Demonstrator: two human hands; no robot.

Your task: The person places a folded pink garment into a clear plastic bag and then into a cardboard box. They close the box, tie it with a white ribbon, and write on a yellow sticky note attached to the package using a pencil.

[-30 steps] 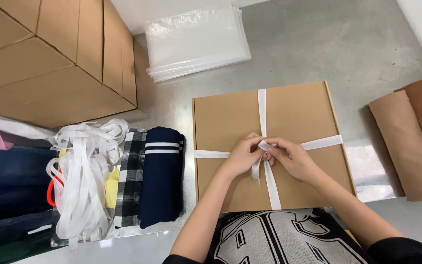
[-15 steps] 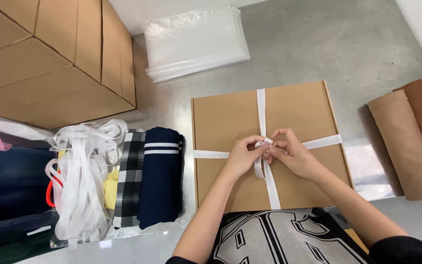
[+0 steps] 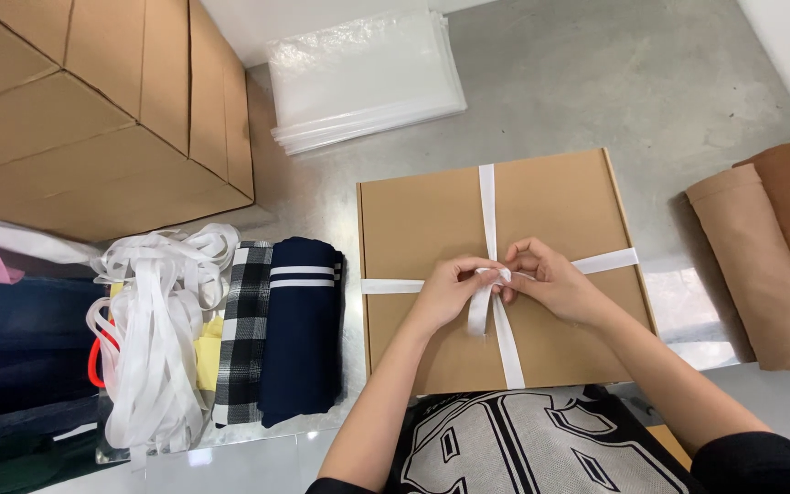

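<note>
At the middle of the grey floor lies a flat cardboard box (image 3: 432, 229), with a white ribbon (image 3: 487, 197) running over its lid both lengthwise and crosswise. Both hands meet where the two bands cross: the left hand (image 3: 445, 293) and the right hand (image 3: 550, 285) each pinch the ribbon between thumb and fingertips, closed tight on it, with a loose loop hanging just below. By the look of it, the knot or bow is being formed at the crossing; the next move calls for steady tension on both ends so the bands stay centred while the loop is drawn snug. Left of the box lie folded clothes (image 3: 299, 329) and a heap of spare ribbon (image 3: 153, 338). Big cartons (image 3: 93, 110) stand at the far left corner, a stack of clear bags (image 3: 363, 78) at the far edge, brown paper rolls (image 3: 761, 265) on the right.
</note>
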